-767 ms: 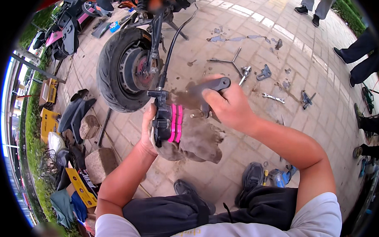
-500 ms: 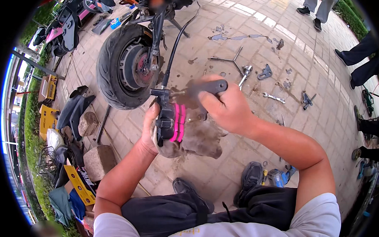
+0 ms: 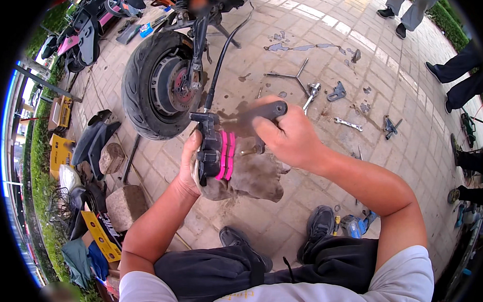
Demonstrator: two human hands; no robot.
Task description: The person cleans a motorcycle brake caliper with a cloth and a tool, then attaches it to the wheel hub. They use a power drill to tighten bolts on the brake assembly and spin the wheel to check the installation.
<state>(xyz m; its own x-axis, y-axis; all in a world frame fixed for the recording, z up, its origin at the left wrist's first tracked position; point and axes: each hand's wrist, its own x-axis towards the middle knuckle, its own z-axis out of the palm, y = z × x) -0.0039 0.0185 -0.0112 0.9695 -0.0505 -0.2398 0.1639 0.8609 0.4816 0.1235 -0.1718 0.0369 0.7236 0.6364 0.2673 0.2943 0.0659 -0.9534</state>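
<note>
Toward six o'clock from mid-view, the person's shoes point(image 3: 319, 223) are poking out from dark trousers point(image 3: 208, 272). The left hand point(image 3: 189, 166) is gripping a black brake part point(image 3: 208, 152) with pink strips point(image 3: 225, 157), just toward nine o'clock; its fingers are hiding behind the part and a grimy cloth point(image 3: 258, 179). The right hand point(image 3: 289, 136) is clenching a dark handle point(image 3: 270, 111); blur is smearing its knuckles and the handle's inner end. Toward ten o'clock a wheel point(image 3: 135, 101) is standing, its bike running off the upper edge. Toward two o'clock the dark rim is cutting off bystanders' legs point(image 3: 465, 92).
</note>
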